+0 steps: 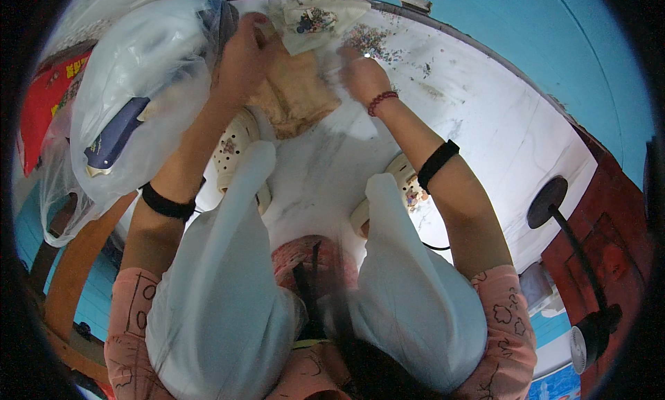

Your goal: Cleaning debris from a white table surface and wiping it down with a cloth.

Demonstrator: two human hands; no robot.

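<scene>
My left hand (pixel 244 54), blurred, is over the upper left edge of a tan cloth (pixel 297 91) on the marbled white surface; whether its fingers hold the cloth cannot be told. My right hand (pixel 363 75), blurred too, is just right of the cloth, with its fingertips near a scatter of small multicoloured beads (pixel 368 39). What lies under those fingers is hidden. A pale paper or cloth sheet (pixel 296 41) overlaps the top of the tan cloth and bears a small pile of mixed beads (pixel 316 21). Black bands circle both forearms, and a dark red bead bracelet (pixel 382 103) circles my right wrist.
A clear plastic bag (pixel 140 83) with a dark blue packet (pixel 117 135) inside stands at the left, against my left forearm. Cream perforated clogs (pixel 236 145) flank the lower area beyond my knees. A black round-ended stand (pixel 548 202) is at the right. The surface's dark edge curves behind the beads.
</scene>
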